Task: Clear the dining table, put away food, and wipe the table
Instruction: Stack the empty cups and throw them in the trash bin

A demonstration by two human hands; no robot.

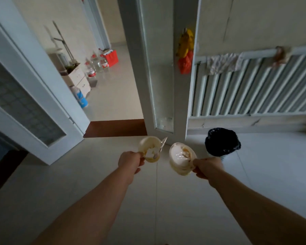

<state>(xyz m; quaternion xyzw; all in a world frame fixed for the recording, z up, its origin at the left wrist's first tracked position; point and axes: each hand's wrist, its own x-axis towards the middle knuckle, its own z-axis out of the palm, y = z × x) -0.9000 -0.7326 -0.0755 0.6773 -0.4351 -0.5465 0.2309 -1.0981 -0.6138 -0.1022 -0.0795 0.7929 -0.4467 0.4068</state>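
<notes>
My left hand grips a round cream-coloured bowl by its rim; scraps and a clear plastic film lie in it. Gripped by my right hand is a second cream bowl, tilted, with crumpled white wrap and orange bits inside. Both bowls hang in the air over the pale tiled floor, side by side and a little apart. A bin lined with a black bag stands on the floor just right of and beyond the right bowl.
A white door post stands straight ahead, with an open doorway to its left. A white glazed door stands open at left. A radiator lines the right wall. Several bottles stand beyond the doorway.
</notes>
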